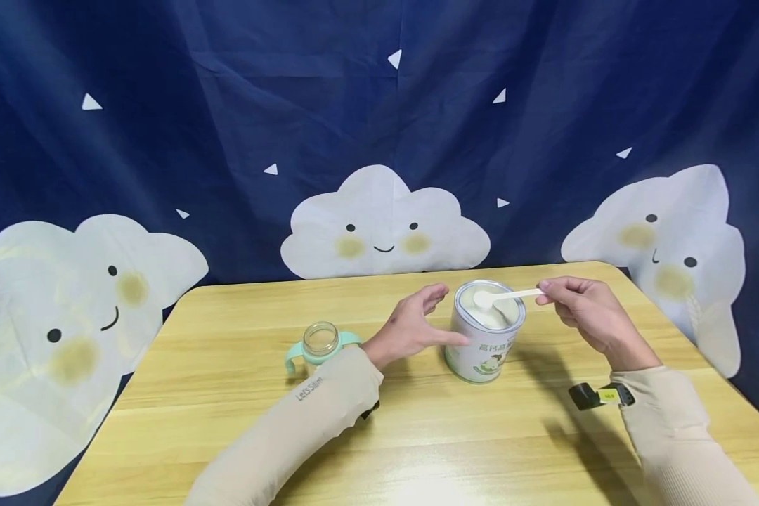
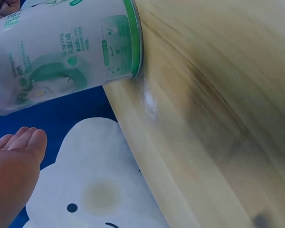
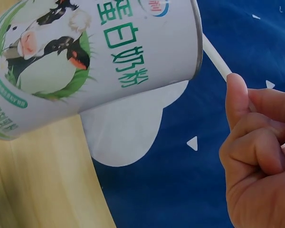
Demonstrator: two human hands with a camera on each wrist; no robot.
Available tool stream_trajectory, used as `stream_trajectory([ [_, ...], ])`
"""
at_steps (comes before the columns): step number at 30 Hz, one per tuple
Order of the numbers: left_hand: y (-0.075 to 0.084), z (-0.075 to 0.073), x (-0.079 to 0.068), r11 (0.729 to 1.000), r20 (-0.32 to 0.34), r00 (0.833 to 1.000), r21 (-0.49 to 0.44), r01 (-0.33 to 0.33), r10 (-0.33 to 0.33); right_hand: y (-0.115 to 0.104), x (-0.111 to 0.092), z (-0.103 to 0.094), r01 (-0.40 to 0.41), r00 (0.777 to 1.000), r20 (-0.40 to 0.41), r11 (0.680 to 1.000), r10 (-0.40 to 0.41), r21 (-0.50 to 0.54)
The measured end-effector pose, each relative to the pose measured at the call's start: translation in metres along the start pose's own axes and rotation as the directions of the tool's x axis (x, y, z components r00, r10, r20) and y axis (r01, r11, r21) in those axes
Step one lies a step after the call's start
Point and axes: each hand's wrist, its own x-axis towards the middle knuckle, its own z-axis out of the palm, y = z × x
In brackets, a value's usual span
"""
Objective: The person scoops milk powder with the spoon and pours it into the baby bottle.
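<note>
A white milk powder tin with green print stands upright on the table, its top uncovered and pale powder showing inside. My right hand pinches the handle end of a white scoop between thumb and forefinger; the scoop's bowl is over the powder inside the rim. In the right wrist view, the handle slants out past the tin's edge, while the bowl is hidden behind the tin. At the tin's left side my left hand has its fingers spread, the thumb right at the tin's wall.
Left of the tin, partly behind my left forearm, stands a lidless clear bottle with mint-green handles. The wooden table ends at a dark blue curtain printed with white clouds. A small black device sits at my right wrist.
</note>
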Motion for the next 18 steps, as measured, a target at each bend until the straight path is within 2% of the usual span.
stream_trajectory([
  [7, 0.003, -0.012, -0.007, 1.000, 0.004, 1.000, -0.024, 0.004, -0.004, -0.005, 0.002, 0.007, 0.011, 1.000, 0.005, 1.000, -0.011, 0.017],
  [18, 0.005, -0.036, -0.019, 1.000, 0.010, 1.000, 0.004, -0.019, 0.019, -0.008, 0.004, 0.018, 0.024, 1.000, 0.009, 0.999, -0.024, 0.034],
])
